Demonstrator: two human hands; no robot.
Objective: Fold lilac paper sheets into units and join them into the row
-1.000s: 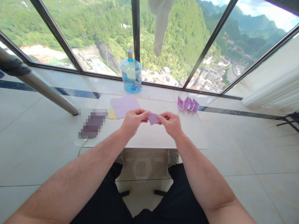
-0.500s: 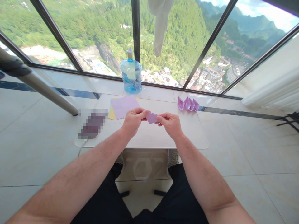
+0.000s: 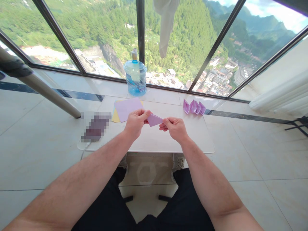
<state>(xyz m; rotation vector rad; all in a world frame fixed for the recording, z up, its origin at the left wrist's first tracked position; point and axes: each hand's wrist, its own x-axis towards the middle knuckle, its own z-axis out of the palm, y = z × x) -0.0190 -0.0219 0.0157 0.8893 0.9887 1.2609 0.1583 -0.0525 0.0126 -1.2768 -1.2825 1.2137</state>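
Between my two hands, above the small white table (image 3: 154,142), is a folded piece of purple paper (image 3: 154,120). Its visible shape is roughly triangular, tapering to a point on the right. My left hand (image 3: 136,122) pinches its left end between thumb and fingers. The right tip is pinched by my right hand (image 3: 175,127), its fingers curled beneath the thumb. Behind my left hand lies a stack of paper sheets (image 3: 128,108), purple on top with yellow edges showing below. Several folded purple paper pieces (image 3: 194,107) stand in a row at the table's back right.
A blue water jug (image 3: 135,78) stands behind the table by the window. On the table's left lies a blurred-out dark object (image 3: 96,127) with a white cable (image 3: 84,150). A slanted pole (image 3: 53,91) comes down at the left.
My hands have spread slightly apart along the purple paper, so more of it shows between them. Its right end now reads as a narrow tip in my right fingers.
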